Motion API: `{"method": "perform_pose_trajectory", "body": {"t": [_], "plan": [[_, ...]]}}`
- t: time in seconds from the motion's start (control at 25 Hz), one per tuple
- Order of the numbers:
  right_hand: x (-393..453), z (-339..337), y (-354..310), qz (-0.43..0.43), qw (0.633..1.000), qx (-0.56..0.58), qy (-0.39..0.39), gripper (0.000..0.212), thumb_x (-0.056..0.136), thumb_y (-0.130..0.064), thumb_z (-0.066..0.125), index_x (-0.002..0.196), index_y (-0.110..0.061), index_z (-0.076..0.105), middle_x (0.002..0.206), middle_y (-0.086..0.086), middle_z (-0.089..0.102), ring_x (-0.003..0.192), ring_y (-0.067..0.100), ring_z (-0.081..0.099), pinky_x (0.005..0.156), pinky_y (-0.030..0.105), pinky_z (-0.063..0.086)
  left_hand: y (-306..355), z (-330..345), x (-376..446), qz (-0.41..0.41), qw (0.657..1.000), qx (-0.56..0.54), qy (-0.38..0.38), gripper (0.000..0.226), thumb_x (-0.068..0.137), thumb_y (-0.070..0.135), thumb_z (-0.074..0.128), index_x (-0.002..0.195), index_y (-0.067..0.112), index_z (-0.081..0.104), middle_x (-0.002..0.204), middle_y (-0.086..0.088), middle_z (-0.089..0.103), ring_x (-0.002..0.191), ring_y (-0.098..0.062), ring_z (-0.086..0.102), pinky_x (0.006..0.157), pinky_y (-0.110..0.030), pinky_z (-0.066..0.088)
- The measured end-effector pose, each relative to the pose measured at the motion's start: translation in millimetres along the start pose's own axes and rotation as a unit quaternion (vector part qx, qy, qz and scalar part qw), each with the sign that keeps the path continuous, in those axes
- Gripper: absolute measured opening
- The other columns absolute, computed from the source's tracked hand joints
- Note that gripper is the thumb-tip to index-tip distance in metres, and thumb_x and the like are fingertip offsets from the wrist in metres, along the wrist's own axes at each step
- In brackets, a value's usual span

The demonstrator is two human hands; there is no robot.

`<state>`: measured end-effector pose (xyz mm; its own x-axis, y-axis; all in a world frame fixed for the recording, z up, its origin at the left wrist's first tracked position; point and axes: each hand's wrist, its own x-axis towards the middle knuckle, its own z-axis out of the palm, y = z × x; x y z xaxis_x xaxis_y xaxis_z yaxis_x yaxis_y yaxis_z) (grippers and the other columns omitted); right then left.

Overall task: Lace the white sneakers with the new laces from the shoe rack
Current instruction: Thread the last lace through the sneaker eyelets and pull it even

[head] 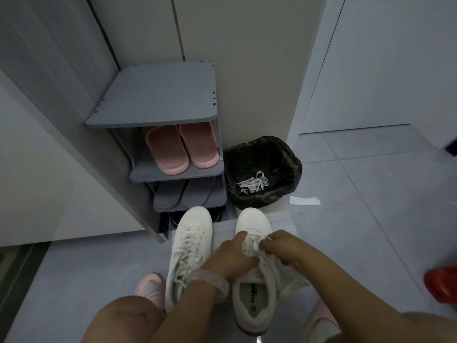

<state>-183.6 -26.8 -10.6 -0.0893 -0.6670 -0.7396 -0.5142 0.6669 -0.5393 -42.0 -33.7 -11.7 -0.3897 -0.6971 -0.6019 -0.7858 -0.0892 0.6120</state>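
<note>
While the left sneaker (189,253) is sitting laced beside it, both hands are working the right sneaker (254,276) in front of the shoe rack (158,100): left hand (231,253) gripping the eyelet edge, right hand (277,246) pinching the lace (257,240); best pulling each crossing snug and flat

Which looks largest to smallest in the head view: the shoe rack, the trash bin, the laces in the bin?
1. shoe rack
2. trash bin
3. laces in the bin
The order is clear despite similar distance from the camera.
</note>
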Motion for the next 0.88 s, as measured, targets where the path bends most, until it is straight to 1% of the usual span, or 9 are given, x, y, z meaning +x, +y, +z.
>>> {"method": "perform_pose_trajectory", "body": {"t": [0.08, 0.2, 0.36, 0.52, 0.64, 0.72, 0.76, 0.84, 0.88], "plan": [[-1, -5, -7, 0.021, 0.983, 0.181, -0.02, 0.017, 0.09, -0.013, 0.043, 0.075, -0.008, 0.049, 0.072, 0.011, 0.055, 0.046, 0.012, 0.034, 0.041, 0.019, 0.025, -1, 2, -4, 0.0, 0.998, 0.062, -0.028, 0.074, 0.09, 0.023, 0.049, 0.149, 0.029, 0.004, 0.13, -0.014, 0.049, 0.106, -0.027, 0.056, 0.084, -0.034, 0.048], [-6, -12, -15, 0.038, 0.936, 0.34, -0.08, 0.02, 0.094, -0.012, 0.035, 0.077, -0.006, 0.045, 0.066, 0.016, 0.066, 0.03, 0.007, 0.023, 0.032, 0.013, 0.019, -6, 7, 1, 0.023, 0.997, 0.073, 0.026, 0.072, 0.092, 0.016, 0.043, 0.149, 0.029, 0.001, 0.12, -0.018, 0.054, 0.102, -0.03, 0.058, 0.084, -0.035, 0.047], [-17, -20, -26, -0.006, 0.945, 0.315, -0.088, 0.021, 0.097, -0.019, 0.04, 0.083, -0.007, 0.05, 0.056, 0.007, 0.06, 0.028, 0.005, 0.022, 0.031, 0.011, 0.016, -5, 11, 8, 0.034, 0.996, 0.064, 0.045, 0.069, 0.091, 0.019, 0.046, 0.148, 0.022, 0.007, 0.119, -0.018, 0.057, 0.102, -0.031, 0.058, 0.085, -0.037, 0.048], [-38, -31, -39, -0.087, 0.945, 0.301, -0.093, 0.018, 0.097, -0.013, 0.039, 0.097, -0.004, 0.055, 0.05, 0.002, 0.062, 0.029, 0.003, 0.022, 0.032, 0.012, 0.015, 6, 2, 24, 0.128, 0.973, 0.003, 0.191, 0.034, 0.088, 0.025, 0.054, 0.12, 0.015, 0.047, 0.112, -0.008, 0.058, 0.103, -0.025, 0.057, 0.086, -0.039, 0.048], [-50, -37, -43, -0.162, 0.934, 0.306, -0.091, 0.022, 0.098, -0.01, 0.037, 0.098, -0.005, 0.058, 0.053, 0.003, 0.061, 0.029, 0.002, 0.023, 0.031, 0.012, 0.017, 13, 0, 28, 0.158, 0.976, 0.034, 0.148, 0.039, 0.085, 0.036, 0.046, 0.106, 0.007, 0.06, 0.106, -0.008, 0.063, 0.099, -0.025, 0.059, 0.089, -0.039, 0.047], [-50, -44, -44, -0.206, 0.916, 0.339, -0.059, 0.022, 0.098, -0.009, 0.039, 0.1, -0.006, 0.06, 0.058, 0.005, 0.061, 0.033, 0.004, 0.027, 0.032, 0.014, 0.022, 17, 0, 25, 0.143, 0.975, 0.032, 0.167, 0.053, 0.083, 0.049, 0.032, 0.084, 0.005, 0.062, 0.091, -0.015, 0.066, 0.088, -0.03, 0.062, 0.08, -0.037, 0.048], [-47, -48, -44, -0.219, 0.91, 0.352, -0.016, 0.021, 0.097, -0.01, 0.04, 0.1, -0.008, 0.062, 0.062, 0.005, 0.062, 0.037, 0.006, 0.033, 0.036, 0.016, 0.028, 20, -4, 23, 0.138, 0.97, 0.022, 0.197, 0.052, 0.087, 0.049, 0.034, 0.074, 0.006, 0.06, 0.08, -0.016, 0.065, 0.078, -0.03, 0.061, 0.072, -0.035, 0.047], [-40, -59, -42, -0.221, 0.923, 0.29, 0.121, 0.018, 0.095, -0.014, 0.046, 0.101, -0.016, 0.062, 0.082, 0.002, 0.063, 0.062, 0.012, 0.052, 0.058, 0.02, 0.044, 27, -17, 19, 0.139, 0.958, -0.037, 0.249, 0.041, 0.095, 0.034, 0.045, 0.073, 0.006, 0.064, 0.061, -0.006, 0.056, 0.057, -0.021, 0.053, 0.06, -0.03, 0.04], [-35, -62, -38, -0.212, 0.934, 0.215, 0.188, 0.017, 0.094, -0.017, 0.049, 0.106, -0.02, 0.06, 0.097, 0.0, 0.06, 0.08, 0.013, 0.055, 0.072, 0.022, 0.045, 32, -26, 15, 0.135, 0.953, -0.076, 0.262, 0.034, 0.095, 0.027, 0.048, 0.073, 0.007, 0.065, 0.058, -0.001, 0.052, 0.053, -0.016, 0.049, 0.059, -0.03, 0.04]]}}
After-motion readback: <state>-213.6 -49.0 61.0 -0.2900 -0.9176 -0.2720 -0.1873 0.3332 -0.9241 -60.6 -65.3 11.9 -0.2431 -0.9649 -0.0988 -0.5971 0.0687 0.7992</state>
